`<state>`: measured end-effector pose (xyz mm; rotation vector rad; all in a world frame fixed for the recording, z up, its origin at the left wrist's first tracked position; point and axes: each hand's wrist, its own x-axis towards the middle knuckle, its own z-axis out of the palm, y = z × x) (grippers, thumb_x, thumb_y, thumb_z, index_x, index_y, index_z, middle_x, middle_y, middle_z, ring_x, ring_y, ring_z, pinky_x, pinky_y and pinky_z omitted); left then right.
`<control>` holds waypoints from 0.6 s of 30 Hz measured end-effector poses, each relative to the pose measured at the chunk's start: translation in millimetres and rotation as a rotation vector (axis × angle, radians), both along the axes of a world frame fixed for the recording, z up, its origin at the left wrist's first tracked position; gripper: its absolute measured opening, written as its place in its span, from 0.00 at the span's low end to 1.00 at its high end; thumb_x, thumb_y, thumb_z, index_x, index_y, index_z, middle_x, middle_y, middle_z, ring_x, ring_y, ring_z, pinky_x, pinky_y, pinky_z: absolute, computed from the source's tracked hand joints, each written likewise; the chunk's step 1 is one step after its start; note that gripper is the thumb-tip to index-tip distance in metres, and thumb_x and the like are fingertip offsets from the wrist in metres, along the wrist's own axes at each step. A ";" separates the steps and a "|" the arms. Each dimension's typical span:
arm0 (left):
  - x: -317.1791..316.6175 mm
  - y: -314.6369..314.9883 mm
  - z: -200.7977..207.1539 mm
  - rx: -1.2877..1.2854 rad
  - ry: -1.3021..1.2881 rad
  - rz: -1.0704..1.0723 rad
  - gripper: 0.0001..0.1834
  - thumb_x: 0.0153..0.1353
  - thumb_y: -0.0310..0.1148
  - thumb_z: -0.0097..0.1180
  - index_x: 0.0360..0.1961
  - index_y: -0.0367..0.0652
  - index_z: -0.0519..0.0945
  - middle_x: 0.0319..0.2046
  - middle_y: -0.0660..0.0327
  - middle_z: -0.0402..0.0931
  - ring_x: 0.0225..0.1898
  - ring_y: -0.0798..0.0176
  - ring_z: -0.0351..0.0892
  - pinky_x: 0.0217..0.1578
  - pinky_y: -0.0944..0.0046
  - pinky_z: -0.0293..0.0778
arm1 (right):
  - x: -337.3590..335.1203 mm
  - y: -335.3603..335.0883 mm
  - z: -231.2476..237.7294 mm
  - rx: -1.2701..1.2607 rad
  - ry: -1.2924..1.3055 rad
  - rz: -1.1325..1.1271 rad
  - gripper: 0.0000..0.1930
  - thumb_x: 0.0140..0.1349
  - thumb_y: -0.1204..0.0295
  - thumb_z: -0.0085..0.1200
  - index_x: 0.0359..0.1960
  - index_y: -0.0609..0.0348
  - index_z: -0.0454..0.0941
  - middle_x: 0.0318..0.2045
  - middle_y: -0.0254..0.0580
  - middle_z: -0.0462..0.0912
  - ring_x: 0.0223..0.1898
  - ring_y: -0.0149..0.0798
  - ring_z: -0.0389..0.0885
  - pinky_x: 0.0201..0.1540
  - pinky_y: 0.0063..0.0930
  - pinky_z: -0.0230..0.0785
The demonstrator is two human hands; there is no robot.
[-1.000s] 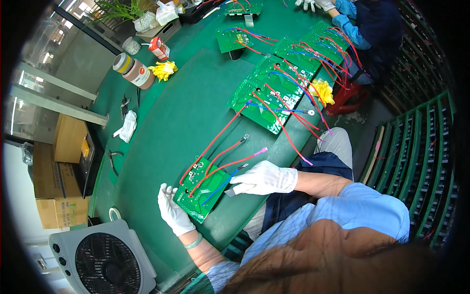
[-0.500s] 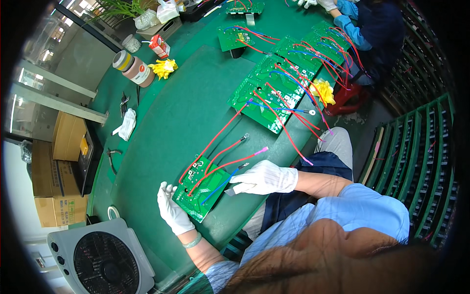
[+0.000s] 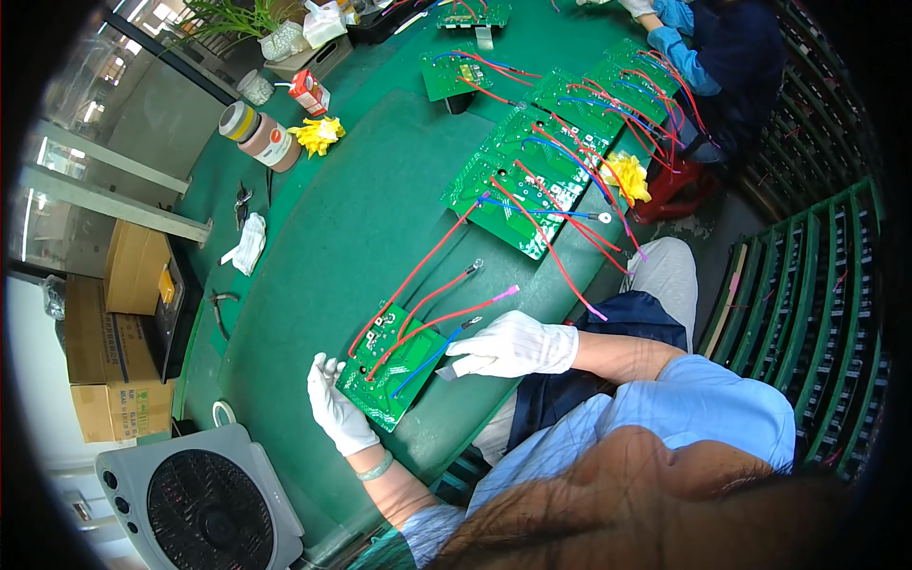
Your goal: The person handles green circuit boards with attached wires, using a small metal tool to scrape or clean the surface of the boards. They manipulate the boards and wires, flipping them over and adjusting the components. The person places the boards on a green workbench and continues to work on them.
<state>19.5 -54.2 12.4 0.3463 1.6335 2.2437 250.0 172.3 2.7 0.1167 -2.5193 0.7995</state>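
A green circuit board [image 3: 423, 366] with red wires and one blue wire lies near me on the table. My left hand [image 3: 337, 408], in a white glove, grips its left edge, fingers curled beside the corner. From the board's right side, my gloved right hand [image 3: 522, 344] is closed on a small grey flat piece [image 3: 446, 372], blade-like, its far end hidden by the fingers. The blue wire [image 3: 423, 370] runs up to the right hand's fingertips, and its lug shows just beyond them. A long red wire [image 3: 418, 275] stretches from this board toward the board row.
Several wired boards [image 3: 518, 180] stand in a row along the right edge. Yellow crumpled gloves [image 3: 627, 179], a bottle [image 3: 261, 138], pliers [image 3: 220, 313] and a white glove [image 3: 247, 244] lie around. A fan [image 3: 204, 503] is at lower left; a co-worker's sleeve [image 3: 679, 57] is at far right.
Both my hands and the near board stay almost in place. The co-worker's gloved hands at the far edge have shifted slightly.
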 end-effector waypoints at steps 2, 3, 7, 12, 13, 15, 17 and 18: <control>-0.3 2.2 0.0 -0.022 0.014 -0.012 0.19 0.73 0.37 0.48 0.55 0.32 0.74 0.52 0.55 0.75 0.46 0.61 0.74 0.52 0.61 0.72 | -1.0 -0.5 -2.9 0.008 0.094 0.003 0.17 0.64 0.64 0.53 0.54 0.41 0.78 0.42 0.33 0.85 0.29 0.36 0.84 0.28 0.30 0.75; -0.2 2.9 0.2 -0.039 0.022 -0.024 0.19 0.73 0.37 0.48 0.55 0.32 0.74 0.52 0.55 0.75 0.46 0.61 0.74 0.52 0.61 0.72 | 0.7 0.0 -2.5 -0.031 0.029 -0.001 0.18 0.62 0.63 0.55 0.54 0.43 0.78 0.40 0.35 0.85 0.30 0.39 0.84 0.29 0.31 0.76; -3.7 -0.6 -2.3 0.029 -0.015 -0.045 0.19 0.72 0.36 0.48 0.55 0.30 0.73 0.52 0.52 0.74 0.47 0.59 0.76 0.52 0.59 0.73 | 1.2 0.1 1.2 -0.001 0.043 0.005 0.19 0.62 0.64 0.55 0.56 0.38 0.78 0.44 0.32 0.84 0.30 0.36 0.84 0.28 0.30 0.76; -13.6 -1.2 -8.4 0.020 0.049 0.037 0.19 0.72 0.34 0.48 0.56 0.29 0.72 0.53 0.51 0.74 0.49 0.58 0.76 0.52 0.58 0.74 | 1.5 3.1 -2.7 0.094 0.082 -0.011 0.21 0.65 0.65 0.51 0.59 0.26 0.75 0.50 0.27 0.82 0.29 0.31 0.83 0.26 0.26 0.74; -14.9 -1.4 -9.4 0.014 0.064 0.058 0.20 0.72 0.35 0.49 0.56 0.29 0.72 0.53 0.51 0.74 0.49 0.58 0.76 0.52 0.58 0.74 | 2.4 3.3 1.3 0.116 0.075 -0.009 0.22 0.65 0.65 0.50 0.60 0.24 0.74 0.51 0.27 0.81 0.29 0.31 0.83 0.26 0.26 0.74; -19.5 -3.7 -8.7 0.017 0.073 0.032 0.22 0.72 0.38 0.50 0.57 0.29 0.71 0.55 0.50 0.74 0.50 0.56 0.77 0.53 0.58 0.74 | 1.8 3.6 4.0 0.155 0.056 -0.019 0.21 0.67 0.64 0.47 0.61 0.22 0.73 0.50 0.26 0.82 0.29 0.31 0.83 0.25 0.25 0.74; -6.5 6.6 3.4 -0.100 0.217 0.088 0.24 0.71 0.41 0.50 0.58 0.30 0.71 0.57 0.49 0.73 0.52 0.55 0.77 0.54 0.58 0.73 | -0.2 5.7 0.1 0.181 0.053 -0.025 0.20 0.67 0.63 0.46 0.59 0.21 0.75 0.49 0.25 0.82 0.29 0.32 0.83 0.23 0.24 0.74; -11.4 6.5 3.5 -0.144 0.164 0.104 0.23 0.72 0.40 0.48 0.57 0.31 0.72 0.56 0.47 0.74 0.52 0.53 0.77 0.54 0.57 0.73 | -1.4 5.2 -1.8 0.207 0.035 0.001 0.20 0.67 0.63 0.46 0.58 0.21 0.76 0.49 0.25 0.83 0.29 0.32 0.84 0.23 0.24 0.73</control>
